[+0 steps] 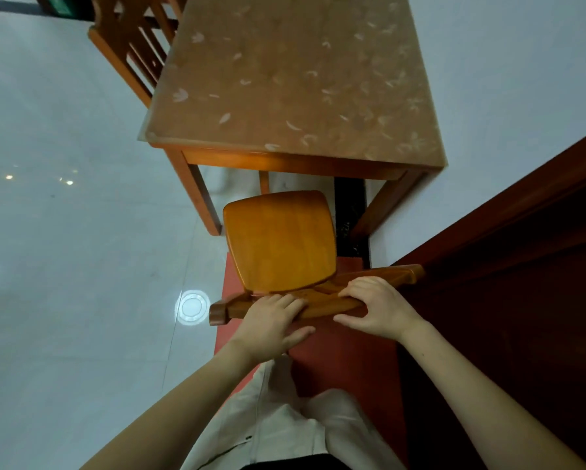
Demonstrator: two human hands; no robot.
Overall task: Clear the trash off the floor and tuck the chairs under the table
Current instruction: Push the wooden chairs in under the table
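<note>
Gripped at its top rail by left hand (pixel 274 321) and right hand (pixel 377 307), fingers curled over the wood: wooden chair (pixel 278 239) at 6 o'clock of the table (pixel 291 79), seat showing whole before the near edge. At 11 o'clock, close against the table's side, a second chair (pixel 128 40). Underneath, a red mat (pixel 347 354) on a glossy white floor (pixel 64 239).
</note>
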